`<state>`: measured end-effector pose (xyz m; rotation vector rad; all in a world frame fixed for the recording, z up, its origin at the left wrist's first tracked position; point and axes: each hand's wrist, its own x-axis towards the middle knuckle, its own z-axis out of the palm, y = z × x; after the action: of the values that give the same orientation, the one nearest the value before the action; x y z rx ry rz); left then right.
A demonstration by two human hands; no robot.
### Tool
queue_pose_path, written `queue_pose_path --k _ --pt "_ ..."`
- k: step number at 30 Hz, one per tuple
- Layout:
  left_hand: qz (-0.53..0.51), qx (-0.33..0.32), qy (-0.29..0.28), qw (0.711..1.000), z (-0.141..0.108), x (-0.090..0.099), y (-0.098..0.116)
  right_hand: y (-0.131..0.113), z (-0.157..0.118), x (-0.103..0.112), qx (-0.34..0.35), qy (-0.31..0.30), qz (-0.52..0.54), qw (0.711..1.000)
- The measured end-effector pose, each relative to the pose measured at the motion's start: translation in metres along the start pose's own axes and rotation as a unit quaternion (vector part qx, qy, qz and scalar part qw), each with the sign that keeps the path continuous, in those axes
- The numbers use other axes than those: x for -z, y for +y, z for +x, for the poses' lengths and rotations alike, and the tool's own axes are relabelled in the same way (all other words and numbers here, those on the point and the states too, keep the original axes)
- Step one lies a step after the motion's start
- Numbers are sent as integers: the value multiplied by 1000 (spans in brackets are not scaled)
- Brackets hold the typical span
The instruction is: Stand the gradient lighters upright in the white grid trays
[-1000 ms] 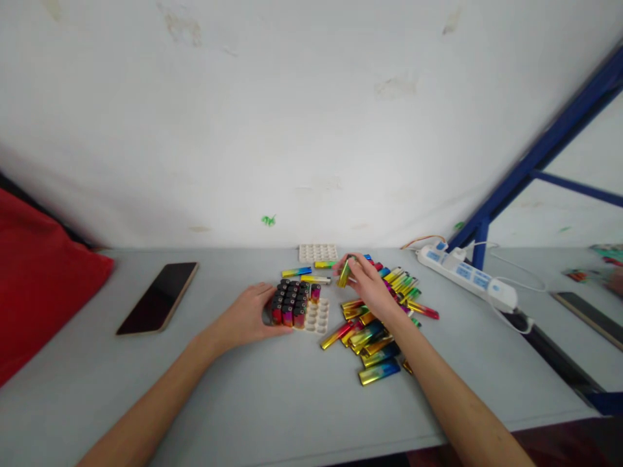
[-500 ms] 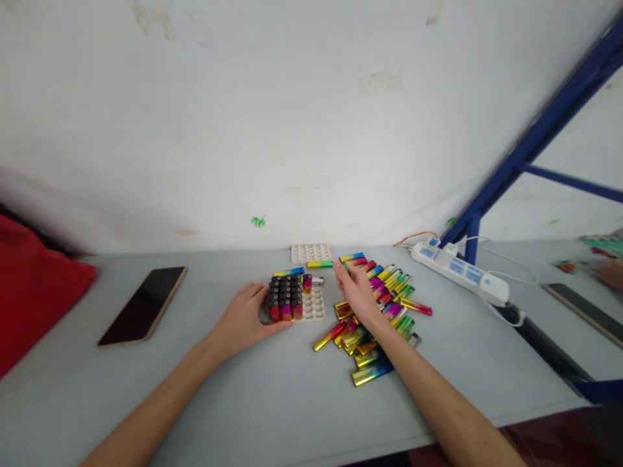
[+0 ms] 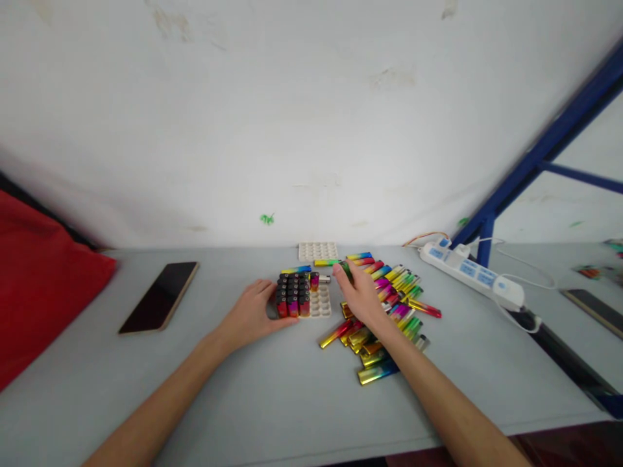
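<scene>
Several upright lighters point(image 3: 293, 295) with black tops and red-to-purple bodies stand in rows in the left part of a white tray of round-cornered cells point(image 3: 320, 303). My left hand point(image 3: 253, 314) grips this tray from the left, thumb along its front edge and fingers at the side. Over the back of a heap of shiny multicoloured lighters point(image 3: 379, 334) is my right hand point(image 3: 361, 295), closed in a pinch on a green lighter point(image 3: 345, 266) that my fingers partly cover. One lighter with a silver end point(image 3: 324, 279) lies at the tray's back right.
A second white tray point(image 3: 318, 251) lies against the wall. To the left are a dark phone point(image 3: 159, 297) and a red cloth item point(image 3: 43, 279). A white power strip point(image 3: 472, 272) with cables and a blue metal frame point(image 3: 516, 178) stand at the right, with another phone point(image 3: 594, 310) beyond.
The whole view has shifted slightly, so things appear a little further right. My right hand has turned slightly, showing more of the green lighter. My left hand stays at the tray.
</scene>
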<state>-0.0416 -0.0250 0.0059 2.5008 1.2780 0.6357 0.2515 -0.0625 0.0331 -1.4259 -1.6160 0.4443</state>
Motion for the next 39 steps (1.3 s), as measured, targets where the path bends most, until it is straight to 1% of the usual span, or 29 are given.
queue_pose_path --k 2,4,6,7,9,12,14,18,20,22,26,28,33,39 --pt "2 -2 -1 1000 0 0 0 -3 -1 4 56 -55 -7 997" --pt "1 -5 -6 1000 0 1 2 -5 -1 9 123 -103 -29 987" --pt "0 -6 -10 1000 0 2 3 -7 -1 13 162 -129 -65 976" --pt "0 -5 -12 1000 1 2 4 -7 -2 14 164 -138 -82 973" --pt "-1 -1 -14 1000 1 2 4 -6 -2 15 144 -149 -100 973" --pt "-3 0 -19 1000 1 2 4 -2 -2 12 112 -147 -87 979" --pt "-7 -3 -15 1000 1 2 4 0 -2 7 109 -154 -89 978" --pt "-13 -5 -10 1000 0 1 2 0 -3 -4 122 -213 -145 958" --pt "-11 -6 -14 1000 0 1 2 -2 -3 -8 133 -228 -174 949" --pt "-6 -6 -16 1000 0 0 0 -3 -3 -10 146 -230 -182 945" --pt "-2 -5 -15 1000 0 -1 -1 -1 -3 -8 162 -225 -148 949" --pt "-3 -8 -15 1000 0 0 -1 1 -2 -7 155 -223 -151 951" --pt "-6 -5 -16 1000 1 -1 -1 2 0 -8 129 -211 -205 947" --pt "-4 -5 -9 1000 1 -1 -3 -2 -2 -6 140 -233 -182 945"
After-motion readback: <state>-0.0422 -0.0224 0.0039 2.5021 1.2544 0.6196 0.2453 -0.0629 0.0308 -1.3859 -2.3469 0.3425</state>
